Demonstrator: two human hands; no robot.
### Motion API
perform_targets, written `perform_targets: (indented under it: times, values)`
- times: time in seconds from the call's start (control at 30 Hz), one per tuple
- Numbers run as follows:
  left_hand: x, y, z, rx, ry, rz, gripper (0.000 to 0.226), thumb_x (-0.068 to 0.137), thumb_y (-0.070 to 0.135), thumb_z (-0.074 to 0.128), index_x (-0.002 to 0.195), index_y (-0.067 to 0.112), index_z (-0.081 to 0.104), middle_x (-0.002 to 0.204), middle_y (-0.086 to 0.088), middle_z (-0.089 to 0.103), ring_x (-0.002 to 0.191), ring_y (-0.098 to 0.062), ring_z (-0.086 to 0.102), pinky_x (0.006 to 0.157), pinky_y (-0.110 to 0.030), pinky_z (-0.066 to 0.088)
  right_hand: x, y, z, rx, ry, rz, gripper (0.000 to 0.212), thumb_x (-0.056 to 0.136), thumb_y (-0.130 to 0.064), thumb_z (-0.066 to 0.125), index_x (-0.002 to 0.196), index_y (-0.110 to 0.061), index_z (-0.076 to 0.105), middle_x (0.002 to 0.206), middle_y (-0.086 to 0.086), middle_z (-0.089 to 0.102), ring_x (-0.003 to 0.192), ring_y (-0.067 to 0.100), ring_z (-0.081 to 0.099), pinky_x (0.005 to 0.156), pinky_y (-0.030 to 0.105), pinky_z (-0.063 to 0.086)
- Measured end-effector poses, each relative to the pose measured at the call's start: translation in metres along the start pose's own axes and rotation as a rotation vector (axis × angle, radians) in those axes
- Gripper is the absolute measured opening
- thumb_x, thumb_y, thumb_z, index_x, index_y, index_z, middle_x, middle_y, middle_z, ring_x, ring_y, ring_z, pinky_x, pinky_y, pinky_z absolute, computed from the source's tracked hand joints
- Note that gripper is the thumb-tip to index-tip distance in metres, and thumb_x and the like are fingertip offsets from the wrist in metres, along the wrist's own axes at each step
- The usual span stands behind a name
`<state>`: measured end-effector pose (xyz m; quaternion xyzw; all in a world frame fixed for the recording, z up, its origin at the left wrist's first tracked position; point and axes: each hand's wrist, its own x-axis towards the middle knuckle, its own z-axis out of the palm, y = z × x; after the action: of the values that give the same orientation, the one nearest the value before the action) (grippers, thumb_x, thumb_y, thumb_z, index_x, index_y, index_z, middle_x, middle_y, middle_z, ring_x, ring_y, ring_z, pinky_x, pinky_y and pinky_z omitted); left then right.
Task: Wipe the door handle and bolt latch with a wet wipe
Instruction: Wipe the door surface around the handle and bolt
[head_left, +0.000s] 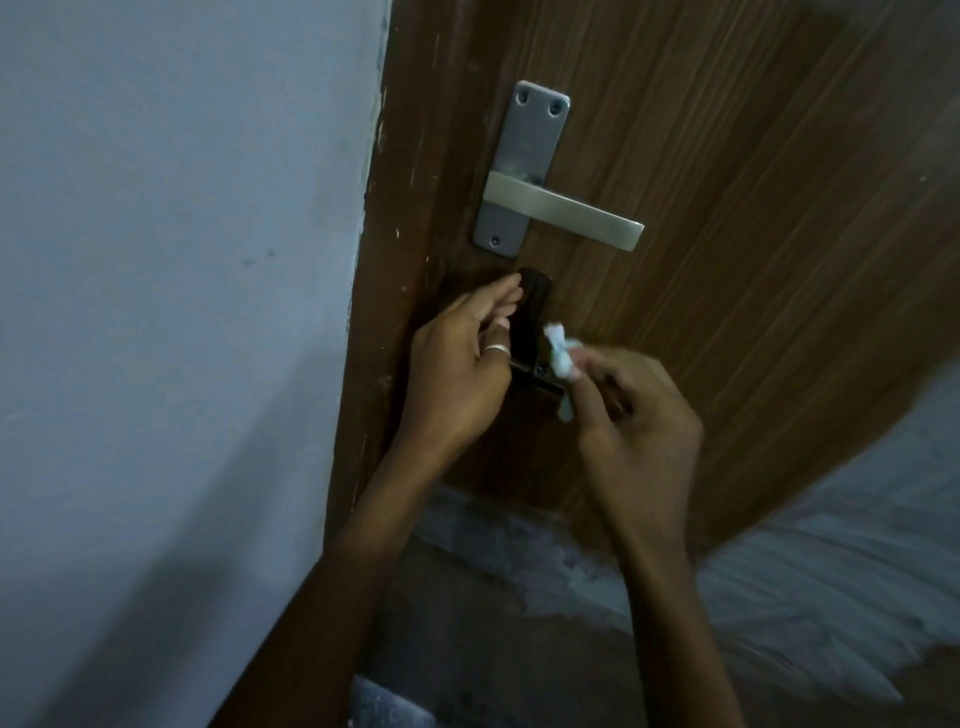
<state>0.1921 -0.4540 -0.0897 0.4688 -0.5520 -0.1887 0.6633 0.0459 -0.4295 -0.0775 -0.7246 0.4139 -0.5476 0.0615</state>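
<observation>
The brown wooden door carries a silver lever handle above a dark bolt latch.

Dim and murky overall, with a soft sheen only on the door handle and a paler wash on the wall. Deep shadow across the lower corners; motion-blurred at the right hand. Bowed by wide-angle distortion at the edges.

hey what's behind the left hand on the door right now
The dark bolt latch runs behind the left hand; its top and lower bracket show. The part nearest the door frame is covered.
</observation>
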Motion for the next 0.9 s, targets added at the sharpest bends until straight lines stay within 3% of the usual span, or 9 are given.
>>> perform_targets:
  times: [0.1,0.23,0.3,0.47,0.63,0.73,0.83,0.9]
  values:
    - [0.002,-0.004,-0.006,0.015,-0.003,-0.027,0.046,0.100,0.003,0.047,0.139,0.024,0.054,0.132,0.013,0.061,0.119,0.008,0.054,0.093,-0.002,0.041,0.034,0.001,0.029,-0.240,0.026,-0.196,0.023,0.093,-0.004,0.063,0.114,-0.011,0.071,0.104,0.004,0.063,0.090,0.009,0.058,0.074,0.014,0.044]
    - [0.006,-0.006,-0.012,0.022,-0.005,-0.053,0.050,0.098,-0.003,0.045,0.139,0.023,0.055,0.131,0.013,0.063,0.118,0.008,0.056,0.098,-0.007,0.043,0.046,0.000,0.058,-0.544,-0.007,-0.298,0.042,0.093,-0.009,0.062,0.135,-0.009,0.059,0.116,0.013,0.056,0.100,0.022,0.053,0.072,0.021,0.042]
    - [0.009,-0.006,-0.016,0.000,-0.019,-0.070,0.051,0.097,-0.005,0.043,0.140,0.020,0.055,0.131,0.011,0.063,0.118,0.005,0.057,0.101,-0.013,0.045,0.032,0.005,0.062,-0.595,-0.046,-0.322,0.042,0.095,-0.012,0.056,0.137,-0.008,0.057,0.124,0.013,0.054,0.105,0.022,0.051,0.073,0.020,0.038]
    - [0.011,-0.001,-0.022,0.027,-0.080,-0.078,0.051,0.098,-0.004,0.043,0.141,0.020,0.053,0.136,0.008,0.060,0.122,0.002,0.055,0.098,-0.005,0.042,0.008,0.013,0.059,-0.651,-0.174,-0.339,0.031,0.093,-0.010,0.060,0.124,-0.006,0.066,0.123,0.011,0.058,0.107,0.023,0.050,0.074,0.021,0.037]
    - [0.021,0.014,-0.027,0.163,-0.131,-0.032,0.043,0.099,0.010,0.052,0.140,0.023,0.053,0.130,0.010,0.062,0.111,0.004,0.056,0.081,0.006,0.040,-0.012,0.013,0.049,-0.567,-0.205,-0.351,0.022,0.087,-0.009,0.063,0.107,-0.007,0.072,0.114,0.010,0.063,0.101,0.023,0.056,0.072,0.026,0.046]
    - [0.034,0.025,-0.032,0.275,-0.231,0.007,0.040,0.099,0.014,0.056,0.138,0.022,0.053,0.126,0.007,0.061,0.104,0.002,0.057,0.074,0.001,0.044,-0.055,0.034,0.057,-0.456,-0.224,-0.274,0.026,0.080,-0.002,0.076,0.105,-0.009,0.073,0.110,0.006,0.064,0.099,0.020,0.058,0.076,0.023,0.047]
    - [0.042,0.030,-0.037,0.321,-0.354,-0.004,0.039,0.097,0.016,0.060,0.135,0.020,0.053,0.125,0.006,0.059,0.100,0.000,0.059,0.073,-0.007,0.049,-0.083,0.059,0.069,-0.239,-0.089,-0.118,0.022,0.083,0.005,0.071,0.100,-0.007,0.076,0.101,0.006,0.067,0.090,0.019,0.063,0.078,0.028,0.054]
    - [0.043,0.031,-0.038,0.337,-0.381,-0.009,0.039,0.095,0.017,0.062,0.133,0.020,0.052,0.121,0.007,0.058,0.097,-0.001,0.061,0.071,-0.004,0.049,-0.079,0.064,0.077,-0.157,0.049,-0.035,0.022,0.086,0.006,0.067,0.103,-0.006,0.076,0.100,0.007,0.066,0.088,0.019,0.064,0.079,0.026,0.052]
